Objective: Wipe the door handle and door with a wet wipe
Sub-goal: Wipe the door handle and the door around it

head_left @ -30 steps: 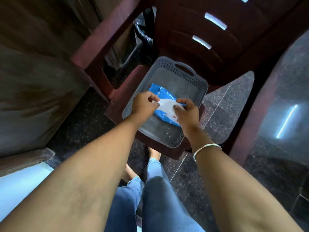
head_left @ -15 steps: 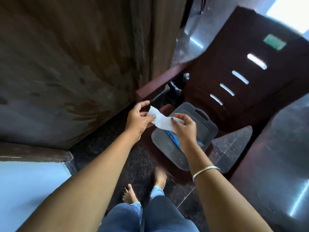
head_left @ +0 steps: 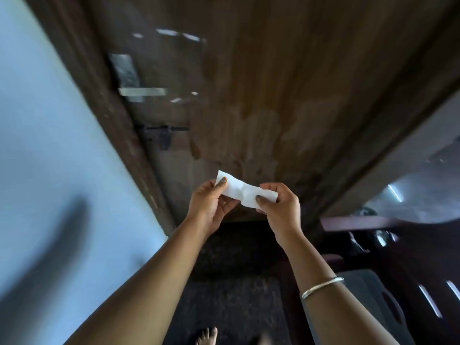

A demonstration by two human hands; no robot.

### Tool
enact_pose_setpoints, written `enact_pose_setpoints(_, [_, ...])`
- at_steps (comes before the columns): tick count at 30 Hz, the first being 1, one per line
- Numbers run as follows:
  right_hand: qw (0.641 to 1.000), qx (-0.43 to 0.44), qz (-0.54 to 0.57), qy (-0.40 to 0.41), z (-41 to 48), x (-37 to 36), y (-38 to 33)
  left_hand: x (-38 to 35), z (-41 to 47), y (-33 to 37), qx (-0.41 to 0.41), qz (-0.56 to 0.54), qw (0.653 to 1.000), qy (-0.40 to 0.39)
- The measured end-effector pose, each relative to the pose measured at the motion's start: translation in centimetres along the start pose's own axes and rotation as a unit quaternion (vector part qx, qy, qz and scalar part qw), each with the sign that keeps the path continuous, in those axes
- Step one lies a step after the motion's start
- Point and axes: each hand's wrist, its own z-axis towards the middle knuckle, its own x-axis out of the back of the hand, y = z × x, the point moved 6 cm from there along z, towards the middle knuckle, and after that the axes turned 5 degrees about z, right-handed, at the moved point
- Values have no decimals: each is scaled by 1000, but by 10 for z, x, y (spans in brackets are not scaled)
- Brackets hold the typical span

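A folded white wet wipe is stretched between both hands in front of the brown wooden door. My left hand pinches its left end and my right hand pinches its right end. The silver lever door handle on its metal plate sits high on the door's left side, well above and left of my hands. A dark sliding bolt is fixed below the handle. The image is motion-blurred.
A pale blue wall borders the door frame on the left. At the lower right stands a dark red plastic chair with the grey basket on its seat. The floor is dark stone; my bare foot shows at the bottom.
The view has swung from the chair and basket up to the door. Both hands pulled the wipe from the blue packet and lifted it, held between them, toward the door.
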Motion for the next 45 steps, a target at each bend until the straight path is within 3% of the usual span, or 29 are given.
enact_pose_setpoints(6, [997, 56, -23, -54, 10, -96, -39, 68, 3, 72, -53, -30, 996, 66])
enact_pose_setpoints(9, [986, 115, -97, -68, 14, -129, -55, 87, 6, 94, -70, -33, 994, 77])
enact_pose_setpoints(14, [916, 218, -303, -147, 29, -176, -75, 94, 24, 125, -73, -55, 991, 93])
enact_pose_setpoints(16, [887, 279, -339, -140, 37, -190, -89, 92, 37, 138, -78, -60, 990, 100])
enact_pose_setpoints(20, [843, 429, -279, -165, 52, -218, -121, 82, 62, 167, -112, -38, 988, 98])
enact_pose_setpoints(25, [803, 522, -215, -191, 85, -242, -145, 78, 85, 202, -148, 14, 983, 112])
enact_pose_setpoints(28, [792, 550, -187, -187, 103, -251, -160, 83, 92, 219, -174, 19, 978, 116])
enact_pose_setpoints(32, [830, 524, -125, -147, 127, -251, -185, 107, 94, 233, -208, 42, 960, 185])
enact_pose_setpoints(34, [831, 526, -119, -138, 135, -251, -200, 116, 93, 237, -221, 49, 948, 226])
enact_pose_setpoints(38, [792, 583, -159, -91, 140, -256, -223, 111, 94, 244, -261, 104, 920, 272])
enact_pose_setpoints(45, [728, 665, -150, -68, 136, -285, -239, 95, 107, 258, -305, 317, 858, 265])
